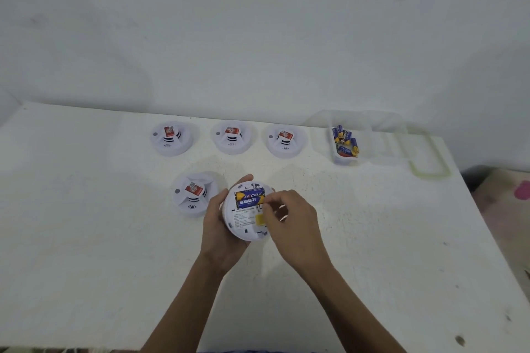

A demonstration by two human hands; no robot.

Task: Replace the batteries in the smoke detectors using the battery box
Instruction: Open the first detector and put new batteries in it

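Note:
My left hand (218,223) grips a white round smoke detector (243,223) turned back side up, just above the table. Its open compartment holds two blue and yellow batteries (249,198). The fingertips of my right hand (289,218) touch the right end of those batteries; the fingers are curled and I cannot tell whether they pinch one. Another detector (193,195) lies face up just left of my left hand. Three more detectors (171,137), (233,136), (285,139) stand in a row at the back. A clear battery box (339,159) with several blue batteries (345,140) sits at the back right.
The white table (100,252) meets a white wall at the back. The box's clear lid with a yellowish rim (427,155) lies right of the box near the table's right edge. Beyond that edge, floor with a pink object (522,189) shows.

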